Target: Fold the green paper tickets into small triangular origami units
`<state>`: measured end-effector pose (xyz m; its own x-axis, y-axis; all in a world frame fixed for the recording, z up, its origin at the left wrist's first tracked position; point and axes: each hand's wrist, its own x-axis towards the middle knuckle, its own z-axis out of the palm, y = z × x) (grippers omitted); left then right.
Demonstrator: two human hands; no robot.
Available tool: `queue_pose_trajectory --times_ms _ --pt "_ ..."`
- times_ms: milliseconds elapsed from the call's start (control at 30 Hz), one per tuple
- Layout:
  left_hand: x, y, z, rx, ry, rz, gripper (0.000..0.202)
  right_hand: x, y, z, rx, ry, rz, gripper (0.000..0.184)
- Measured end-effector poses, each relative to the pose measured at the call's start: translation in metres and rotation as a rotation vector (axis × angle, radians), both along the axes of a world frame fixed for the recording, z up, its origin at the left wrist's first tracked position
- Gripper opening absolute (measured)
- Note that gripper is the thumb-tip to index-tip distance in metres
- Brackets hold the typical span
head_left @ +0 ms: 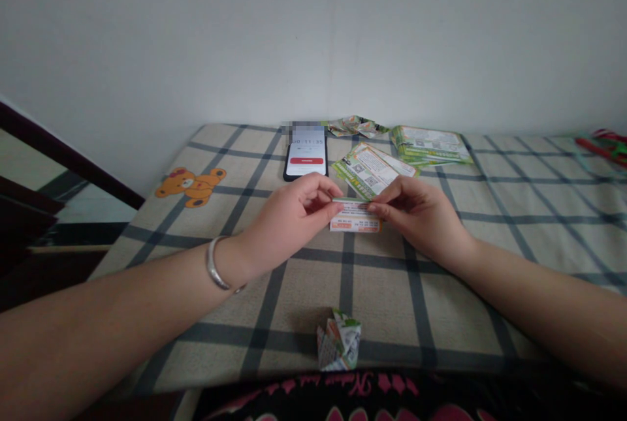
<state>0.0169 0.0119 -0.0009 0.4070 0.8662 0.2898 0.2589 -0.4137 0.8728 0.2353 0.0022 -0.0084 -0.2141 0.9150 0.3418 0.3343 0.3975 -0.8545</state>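
Observation:
A printed paper card point(356, 217) with white and orange print is held up between both hands over the checked tablecloth. My left hand point(308, 205), with a silver bangle at the wrist, pinches its left side between thumb and fingers. On the opposite side, my right hand point(416, 209) pinches the card's upper right edge. Just behind the hands, a few loose printed cards point(369, 170) lie overlapping. Close to the near table edge sits a folded paper piece point(339, 341) made of similar printed paper.
A phone point(306, 153) showing a running timer lies behind my left hand. Folded papers point(355, 126) rest against the wall, beside a stack of cards point(431, 145). A teddy bear picture point(191, 186) is at left, and a red and green item point(605, 147) at far right.

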Motion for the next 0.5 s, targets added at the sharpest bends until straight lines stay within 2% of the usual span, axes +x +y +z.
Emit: queue_pose_trajectory --times_ms 300,500 --pt "-0.0024 0.0020 -0.0043 0.032 0.018 0.026 0.011 0.0000 -0.0003 -0.0005 0.010 -0.070 -0.012 0.022" --pt "-0.0028 -0.0021 0.0011 0.240 0.193 0.043 0.004 -0.0027 -0.0027 0.0037 0.008 -0.226 0.026 0.016"
